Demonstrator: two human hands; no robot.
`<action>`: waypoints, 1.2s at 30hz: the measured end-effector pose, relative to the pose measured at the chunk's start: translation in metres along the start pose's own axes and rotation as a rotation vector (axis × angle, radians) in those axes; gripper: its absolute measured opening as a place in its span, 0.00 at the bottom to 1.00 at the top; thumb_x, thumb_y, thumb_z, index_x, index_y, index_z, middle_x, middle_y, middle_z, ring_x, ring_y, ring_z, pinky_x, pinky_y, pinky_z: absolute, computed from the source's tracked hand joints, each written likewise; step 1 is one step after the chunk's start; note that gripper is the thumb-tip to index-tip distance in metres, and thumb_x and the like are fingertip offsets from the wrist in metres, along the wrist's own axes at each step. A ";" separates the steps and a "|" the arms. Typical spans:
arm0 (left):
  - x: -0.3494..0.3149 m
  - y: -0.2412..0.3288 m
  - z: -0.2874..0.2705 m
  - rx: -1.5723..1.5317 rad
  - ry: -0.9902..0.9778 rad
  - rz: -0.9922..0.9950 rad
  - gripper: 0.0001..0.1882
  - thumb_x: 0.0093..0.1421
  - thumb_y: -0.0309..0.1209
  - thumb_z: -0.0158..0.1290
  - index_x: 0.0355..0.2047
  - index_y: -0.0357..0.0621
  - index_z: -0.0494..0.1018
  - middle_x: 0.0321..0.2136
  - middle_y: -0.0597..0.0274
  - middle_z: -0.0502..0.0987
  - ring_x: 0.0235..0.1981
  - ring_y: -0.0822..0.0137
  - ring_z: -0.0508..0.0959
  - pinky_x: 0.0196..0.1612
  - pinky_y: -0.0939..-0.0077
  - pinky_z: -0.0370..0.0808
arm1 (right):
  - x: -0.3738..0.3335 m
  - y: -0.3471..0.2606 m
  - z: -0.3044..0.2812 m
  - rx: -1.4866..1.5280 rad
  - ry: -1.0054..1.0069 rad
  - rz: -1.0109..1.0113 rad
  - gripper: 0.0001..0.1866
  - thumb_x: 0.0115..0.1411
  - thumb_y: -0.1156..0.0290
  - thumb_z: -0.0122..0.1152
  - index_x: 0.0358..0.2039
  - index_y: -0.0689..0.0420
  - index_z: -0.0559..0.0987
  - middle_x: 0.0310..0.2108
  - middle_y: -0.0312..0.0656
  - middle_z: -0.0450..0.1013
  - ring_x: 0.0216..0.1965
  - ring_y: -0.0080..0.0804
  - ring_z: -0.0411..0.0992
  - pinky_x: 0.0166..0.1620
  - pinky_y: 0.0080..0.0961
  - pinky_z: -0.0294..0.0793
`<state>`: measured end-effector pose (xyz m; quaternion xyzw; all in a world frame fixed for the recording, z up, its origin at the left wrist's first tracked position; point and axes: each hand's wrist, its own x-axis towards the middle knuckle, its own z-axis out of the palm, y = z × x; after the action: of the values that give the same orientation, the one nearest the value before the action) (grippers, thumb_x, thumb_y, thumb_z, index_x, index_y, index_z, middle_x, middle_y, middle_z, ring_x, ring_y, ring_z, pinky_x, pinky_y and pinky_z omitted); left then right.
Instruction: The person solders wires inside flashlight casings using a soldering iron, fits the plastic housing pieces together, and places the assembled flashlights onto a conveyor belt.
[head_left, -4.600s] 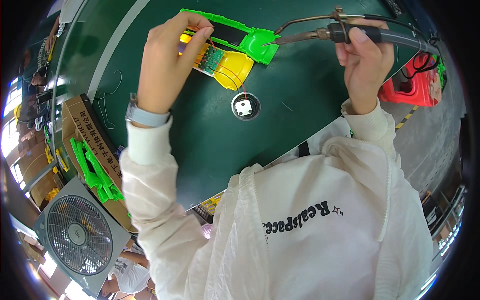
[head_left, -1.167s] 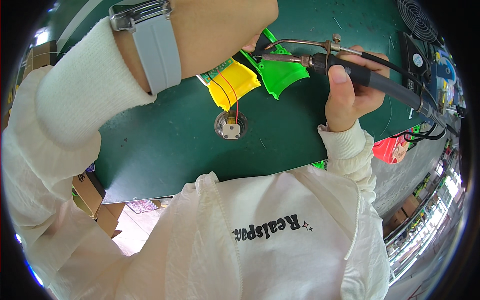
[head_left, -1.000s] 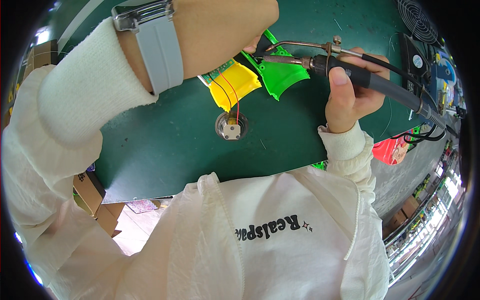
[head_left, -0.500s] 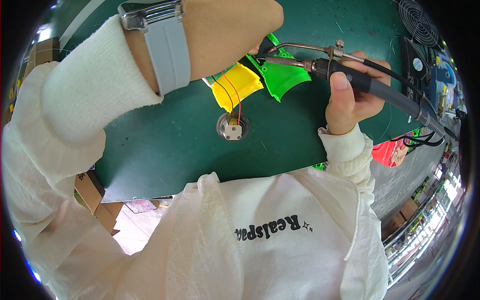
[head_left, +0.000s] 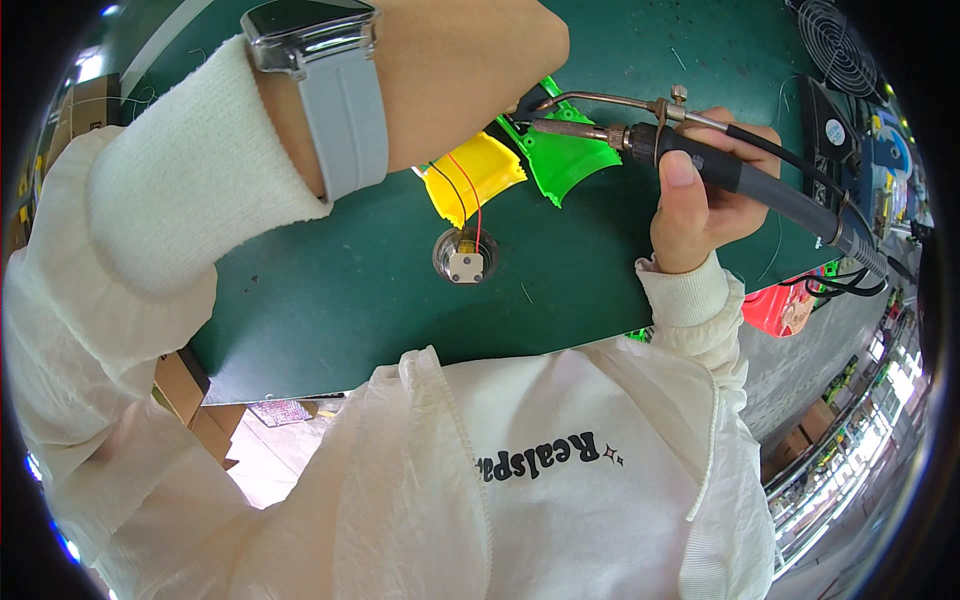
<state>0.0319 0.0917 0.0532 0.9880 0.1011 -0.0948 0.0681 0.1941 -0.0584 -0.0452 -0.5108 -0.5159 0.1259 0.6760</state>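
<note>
My right hand (head_left: 690, 215) is closed around the dark handle of a soldering iron (head_left: 735, 172), which has a thin metal wire-feed tube clamped above it. Its tip points left, over the inner end of a green plastic shell (head_left: 575, 150). My left hand (head_left: 470, 65) reaches across the top of the view near that tip. Its fingers are hidden behind the back of the hand. Below it lies a yellow plastic shell (head_left: 478, 178), partly covered. Red and black wires run over the yellow shell to a round metal part (head_left: 466, 262) bearing a small pale plate.
The green table mat (head_left: 330, 310) lies under everything. At the right edge stand a black box (head_left: 825, 130) and a round fan grille (head_left: 835, 45). A red container (head_left: 775, 308) sits beyond the table's right edge, near looped black cables (head_left: 850, 285).
My left wrist and forearm have shifted slightly to the right. The soldering iron has dipped a little, with its tip staying by the green shell.
</note>
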 end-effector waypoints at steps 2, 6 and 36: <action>-0.003 0.000 -0.003 -0.024 -0.018 0.012 0.05 0.53 0.28 0.54 0.24 0.41 0.77 0.29 0.55 0.78 0.36 0.58 0.79 0.40 0.68 0.71 | -0.001 -0.001 0.000 0.001 -0.009 0.003 0.22 0.47 0.71 0.73 0.37 0.65 0.71 0.37 0.45 0.69 0.23 0.16 0.67 0.22 0.10 0.66; -0.004 0.000 0.001 0.017 -0.004 0.005 0.05 0.52 0.28 0.54 0.23 0.41 0.77 0.28 0.56 0.78 0.36 0.58 0.79 0.40 0.67 0.71 | -0.001 0.000 0.000 -0.011 -0.023 -0.015 0.22 0.47 0.71 0.73 0.37 0.65 0.71 0.36 0.44 0.69 0.21 0.15 0.65 0.21 0.09 0.65; -0.002 0.000 0.006 0.023 0.000 0.002 0.04 0.51 0.27 0.55 0.24 0.40 0.78 0.29 0.56 0.78 0.36 0.59 0.79 0.42 0.68 0.70 | 0.000 -0.003 0.002 0.030 -0.020 -0.013 0.21 0.47 0.70 0.72 0.36 0.65 0.71 0.32 0.45 0.72 0.19 0.13 0.62 0.20 0.09 0.61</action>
<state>0.0292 0.0900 0.0475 0.9888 0.0991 -0.0959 0.0569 0.1916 -0.0585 -0.0430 -0.4959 -0.5240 0.1345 0.6792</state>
